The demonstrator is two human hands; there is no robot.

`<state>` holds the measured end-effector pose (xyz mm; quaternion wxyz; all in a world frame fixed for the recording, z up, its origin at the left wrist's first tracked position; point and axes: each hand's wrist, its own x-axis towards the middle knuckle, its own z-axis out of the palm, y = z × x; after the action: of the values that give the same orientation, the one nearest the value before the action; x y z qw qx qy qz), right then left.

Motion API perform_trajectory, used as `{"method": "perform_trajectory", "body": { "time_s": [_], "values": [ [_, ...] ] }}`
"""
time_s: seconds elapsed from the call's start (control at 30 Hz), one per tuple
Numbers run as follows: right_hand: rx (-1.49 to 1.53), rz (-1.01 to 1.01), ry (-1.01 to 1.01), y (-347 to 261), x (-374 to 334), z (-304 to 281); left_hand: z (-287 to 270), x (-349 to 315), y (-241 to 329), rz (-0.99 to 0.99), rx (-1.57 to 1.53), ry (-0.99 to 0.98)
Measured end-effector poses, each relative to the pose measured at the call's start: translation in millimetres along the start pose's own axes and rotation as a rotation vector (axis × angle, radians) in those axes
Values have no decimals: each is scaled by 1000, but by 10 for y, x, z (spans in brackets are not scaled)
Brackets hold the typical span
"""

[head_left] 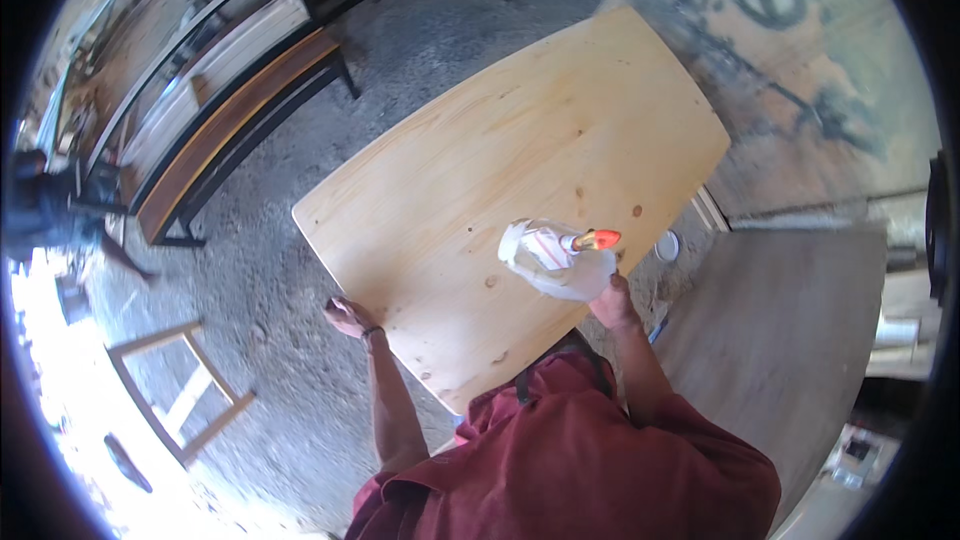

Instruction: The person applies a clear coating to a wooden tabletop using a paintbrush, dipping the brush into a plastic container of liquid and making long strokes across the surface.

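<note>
A pale wooden tabletop [480, 170] with dark knots and rounded edges lies before me. My right hand [614, 304] grips the side of a whitish, translucent plastic tub [575, 285] that looks like a cut-open jug, above the top's near right edge. In the tub rests what looks like a paintbrush [598, 240] with an orange-red end, next to a white striped piece [545, 246]. My left hand [351, 317], a dark band at its wrist, is at the tabletop's left edge. Its fingers look curled; what they hold, if anything, is hidden.
Brown-topped benches with dark frames [235, 135] stand at far left. A small wooden frame [180, 390] is on the concrete floor [270, 330]. To my right are a large greyish-brown board [775, 330] and a white round lid or pot [667, 246]. Another person [60, 210] is at the left rim.
</note>
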<state>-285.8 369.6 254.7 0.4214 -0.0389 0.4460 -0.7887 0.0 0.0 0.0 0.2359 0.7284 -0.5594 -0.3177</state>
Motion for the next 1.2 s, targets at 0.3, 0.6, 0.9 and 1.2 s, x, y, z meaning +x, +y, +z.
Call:
{"method": "perform_trajectory", "body": {
  "time_s": [0.3, 0.6, 0.9, 1.2],
  "values": [
    [-249, 159, -343, -736, 457, -970, -566, -3115, 1556, -79, -973, -730],
    [-205, 173, -509, -1006, 225, -1273, 527, -4466, 1534, 290, -668, -841],
    [-279, 215, -596, -962, -339, -1528, -41, -5328, 1940, -78, -1211, -759],
    [-310, 372, -680, -1051, -889, -1720, -90, -5875, 1325, -14, -1434, -593]
  ]
}}
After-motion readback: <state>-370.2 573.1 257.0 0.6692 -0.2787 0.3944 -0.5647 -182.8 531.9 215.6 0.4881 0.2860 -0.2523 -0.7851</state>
